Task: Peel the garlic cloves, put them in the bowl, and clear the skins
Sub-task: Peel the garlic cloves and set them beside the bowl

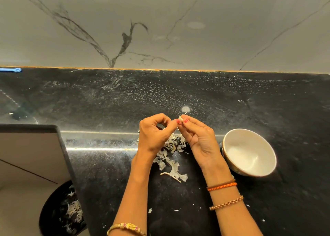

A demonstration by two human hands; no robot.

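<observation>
Dark bin (62, 212), lower left below the counter edge: garlic skins inside. White bowl (249, 152), on the black counter (196, 96) (right of the hands): nothing visible in it. Left hand (153, 134) and right hand (200, 137), fingertips together, pinching one garlic clove (180, 118) above the skin pile (169, 157).
</observation>
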